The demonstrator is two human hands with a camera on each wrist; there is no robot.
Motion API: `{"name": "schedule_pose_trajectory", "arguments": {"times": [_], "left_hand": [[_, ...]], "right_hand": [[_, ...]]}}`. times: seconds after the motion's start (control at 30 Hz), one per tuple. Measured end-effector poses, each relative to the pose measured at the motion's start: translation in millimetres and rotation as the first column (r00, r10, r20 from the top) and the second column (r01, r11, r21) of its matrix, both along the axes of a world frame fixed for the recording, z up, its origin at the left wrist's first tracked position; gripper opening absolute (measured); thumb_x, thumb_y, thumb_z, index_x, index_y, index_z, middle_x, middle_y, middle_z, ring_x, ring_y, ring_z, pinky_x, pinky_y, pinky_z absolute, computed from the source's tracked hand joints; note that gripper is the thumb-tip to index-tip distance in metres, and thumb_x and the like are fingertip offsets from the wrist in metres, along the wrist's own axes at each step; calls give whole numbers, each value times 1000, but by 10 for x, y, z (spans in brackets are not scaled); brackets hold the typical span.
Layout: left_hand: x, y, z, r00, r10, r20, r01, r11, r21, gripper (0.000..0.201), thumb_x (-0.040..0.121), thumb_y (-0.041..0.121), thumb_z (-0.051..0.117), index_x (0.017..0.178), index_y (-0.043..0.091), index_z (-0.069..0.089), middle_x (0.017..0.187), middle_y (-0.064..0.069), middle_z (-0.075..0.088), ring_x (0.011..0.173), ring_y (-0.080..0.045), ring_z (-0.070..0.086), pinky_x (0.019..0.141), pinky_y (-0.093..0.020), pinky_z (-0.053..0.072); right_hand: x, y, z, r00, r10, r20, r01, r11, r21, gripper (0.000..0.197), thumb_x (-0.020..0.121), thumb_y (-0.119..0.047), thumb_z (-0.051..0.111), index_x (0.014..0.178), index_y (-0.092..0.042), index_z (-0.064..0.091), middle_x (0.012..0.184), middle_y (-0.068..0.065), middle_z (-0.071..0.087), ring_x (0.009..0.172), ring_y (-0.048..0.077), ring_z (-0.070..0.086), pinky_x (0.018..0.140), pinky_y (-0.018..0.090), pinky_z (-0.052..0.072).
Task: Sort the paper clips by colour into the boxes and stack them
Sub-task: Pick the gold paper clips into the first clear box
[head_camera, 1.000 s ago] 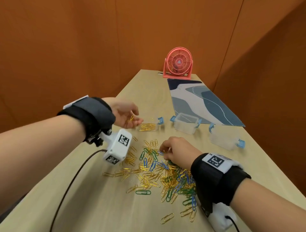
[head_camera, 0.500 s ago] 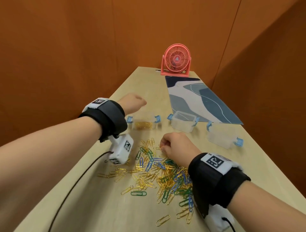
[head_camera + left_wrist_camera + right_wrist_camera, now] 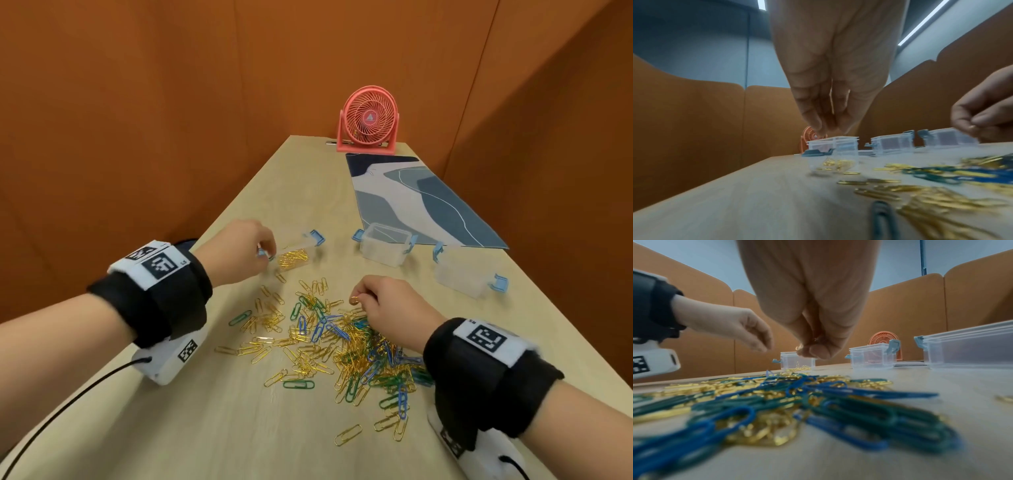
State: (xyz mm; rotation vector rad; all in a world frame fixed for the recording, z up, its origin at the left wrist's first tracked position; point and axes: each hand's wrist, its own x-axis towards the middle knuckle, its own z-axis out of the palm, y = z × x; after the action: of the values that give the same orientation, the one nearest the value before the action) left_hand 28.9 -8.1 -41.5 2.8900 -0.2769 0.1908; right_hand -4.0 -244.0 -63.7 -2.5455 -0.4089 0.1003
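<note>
Paper clips [image 3: 346, 342] in gold, blue and green lie in a loose heap on the wooden table [image 3: 171, 428], spread between my two wrists. Beyond the heap, a patterned blue mat [image 3: 421, 202] covers the far right of the table, with a coral desk fan [image 3: 368, 120] upright at its far end. Three clear boxes with blue latches stand in a row past the heap: the left box [image 3: 298, 253] holds gold clips only, the middle box [image 3: 385, 245] sits on the near edge of the mat, and the right box [image 3: 460, 274] stands nearest the table's right edge. My left hand [image 3: 239, 251] hangs at the left end of the left box, fingers pointing down and drawn together; in the wrist view, blur prevents confirming whether they hold anything. My right hand [image 3: 392, 308] hovers over the far edge of the heap, thumb and forefinger pinched on a single gold clip [image 3: 354, 300] raised clear of the others.
</note>
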Motion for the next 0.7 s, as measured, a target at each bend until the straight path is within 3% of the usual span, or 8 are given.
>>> {"name": "schedule_pose_trajectory", "arguments": {"times": [0.1, 0.17, 0.27, 0.37, 0.43, 0.53, 0.6, 0.7], "left_hand": [[-117, -18, -69, 967, 23, -254, 5, 994, 109, 28, 92, 19, 51, 118, 19, 61, 118, 1, 62, 98, -14, 56, 82, -21, 43], [-183, -66, -116, 942, -10, -335, 62, 988, 145, 31, 95, 23, 46, 124, 22, 58, 123, 2, 59, 101, -13, 53, 87, -22, 42], [-264, -143, -134, 936, -112, -334, 149, 985, 89, 30, 95, 18, 45, 118, 24, 63, 119, 6, 61, 102, -10, 54, 88, -20, 40], [-332, -126, -100, 933, -157, -323, 187, 980, 64, 28, 92, 29, 55, 119, 26, 62, 120, 8, 61, 103, -6, 54, 84, -16, 41], [-341, -46, -73, 929, -128, -347, 163, 984, 74, 53, 83, 44, 64, 130, 24, 51, 130, 8, 52, 113, -9, 49, 89, -19, 40], [-367, 32, -71, 884, -73, -463, 147, 981, 125, 89, 65, 60, 72, 140, 25, 37, 138, 7, 37, 124, -13, 40, 105, -27, 35], [-408, -3, -121, 871, -102, -480, 176, 978, 112, 94, 61, 62, 73, 140, 29, 35, 132, 8, 37, 119, -12, 41, 104, -27, 37], [-486, -103, -197, 875, -208, -438, 237, 971, 13, 79, 65, 55, 75, 134, 34, 44, 116, 9, 46, 101, -7, 48, 91, -21, 43]], "right_hand": [[-32, -20, 14, 1000, 28, -7, -28, 1000, -13, 27, 95, -10, 36, 101, -13, 62, 82, -6, 52, 60, 0, 40, 48, 11, 28], [-64, -1, 18, 997, 71, -10, -71, 997, -17, 24, 93, -12, 39, 98, -12, 62, 82, -6, 53, 64, -1, 43, 52, 11, 31], [-119, 20, 20, 991, 131, -19, -132, 991, -24, 20, 92, -15, 44, 94, -15, 63, 70, -13, 48, 62, 0, 43, 52, 10, 32], [-176, -12, 35, 988, 155, -16, -156, 988, -6, 21, 90, -13, 47, 95, -15, 68, 65, -16, 46, 58, 0, 44, 49, 5, 36], [-220, -48, 49, 986, 167, -13, -167, 986, 0, 20, 88, -10, 50, 93, -15, 69, 63, -15, 49, 56, 1, 46, 50, 3, 38], [-303, -88, 55, 978, 205, -47, -205, 979, 7, 23, 83, -3, 52, 85, -17, 69, 62, -14, 53, 57, 4, 50, 57, 9, 43], [-348, -123, 58, 974, 222, -52, -222, 975, 4, 25, 82, -3, 52, 80, -23, 67, 63, -14, 55, 58, 4, 53, 61, 12, 45], [-396, -167, 61, 966, 253, -50, -253, 967, 3, 15, 81, -11, 61, 84, -23, 70, 70, -12, 58, 63, 4, 55, 64, 12, 46]]}}
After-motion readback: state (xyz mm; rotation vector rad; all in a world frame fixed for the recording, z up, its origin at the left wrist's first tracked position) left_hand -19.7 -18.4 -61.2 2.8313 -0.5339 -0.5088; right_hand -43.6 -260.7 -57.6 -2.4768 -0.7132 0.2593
